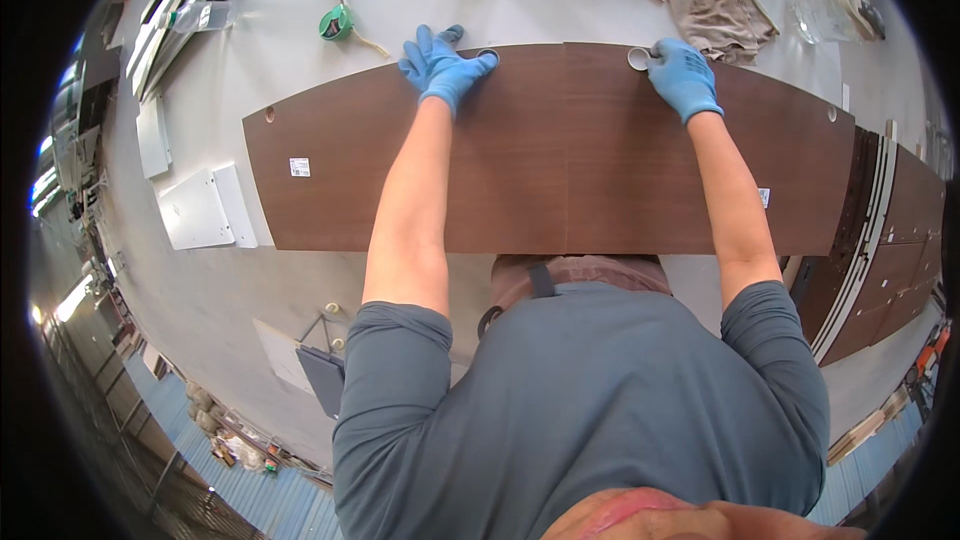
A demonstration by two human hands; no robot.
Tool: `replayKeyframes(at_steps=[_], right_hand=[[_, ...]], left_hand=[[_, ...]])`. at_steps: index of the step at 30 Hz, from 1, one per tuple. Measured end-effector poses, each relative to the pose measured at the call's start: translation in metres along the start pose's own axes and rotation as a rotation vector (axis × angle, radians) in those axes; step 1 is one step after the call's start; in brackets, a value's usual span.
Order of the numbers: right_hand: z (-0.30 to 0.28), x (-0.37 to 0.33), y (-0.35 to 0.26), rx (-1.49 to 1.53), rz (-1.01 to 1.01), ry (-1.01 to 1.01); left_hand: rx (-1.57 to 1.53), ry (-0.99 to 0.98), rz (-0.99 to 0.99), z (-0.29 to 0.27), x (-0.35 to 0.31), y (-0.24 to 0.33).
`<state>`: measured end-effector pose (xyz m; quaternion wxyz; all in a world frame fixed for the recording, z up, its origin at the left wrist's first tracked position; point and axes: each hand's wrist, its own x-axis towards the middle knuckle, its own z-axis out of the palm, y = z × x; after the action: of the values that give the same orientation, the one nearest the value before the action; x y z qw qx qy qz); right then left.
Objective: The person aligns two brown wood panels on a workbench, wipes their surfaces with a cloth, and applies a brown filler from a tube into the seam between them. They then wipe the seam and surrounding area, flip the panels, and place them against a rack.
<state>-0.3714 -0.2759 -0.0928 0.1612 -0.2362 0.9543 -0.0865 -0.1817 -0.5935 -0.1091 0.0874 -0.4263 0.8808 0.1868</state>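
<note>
Your left hand (449, 72) spreads wide and right hand (685, 78) curls, grip unclear, at the panels (515, 155), likely steadying their far edge.

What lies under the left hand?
The far edge of a brown panel runs beneath the left hand, with pale tabletop beyond. A round rim shows by the thumb; whatever the palm covers cannot be seen.

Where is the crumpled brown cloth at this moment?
In the head view, the cloth lies at upper right on the table, just beyond the right hand.
</note>
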Motion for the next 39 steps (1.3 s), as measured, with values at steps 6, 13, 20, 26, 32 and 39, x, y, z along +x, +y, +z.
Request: replayKeyframes(at_steps=[6,13,20,26,32,39], right_hand=[[0.004,-0.011,0.017,0.266,0.152,0.034],[0.006,-0.028,0.002,0.135,0.43,0.016],[0.013,-0.022,0.0,0.23,0.365,0.099],[-0.025,0.016,-0.022,0.023,0.438,-0.27],[-0.037,0.037,-0.042,-0.251,0.309,-0.474],[-0.02,0.027,-0.026,-0.116,0.283,-0.328]], left_hand=[[-0.077,0.156,0.022,0.013,-0.002,-0.004],[-0.076,0.147,0.124,0.019,-0.006,-0.011],[-0.026,0.044,0.079,0.006,-0.005,-0.005],[-0.042,-0.08,0.076,-0.001,-0.004,-0.004],[0.037,0.055,0.098,0.007,-0.004,-0.003],[-0.033,-0.075,0.071,-0.003,-0.006,0.001]])
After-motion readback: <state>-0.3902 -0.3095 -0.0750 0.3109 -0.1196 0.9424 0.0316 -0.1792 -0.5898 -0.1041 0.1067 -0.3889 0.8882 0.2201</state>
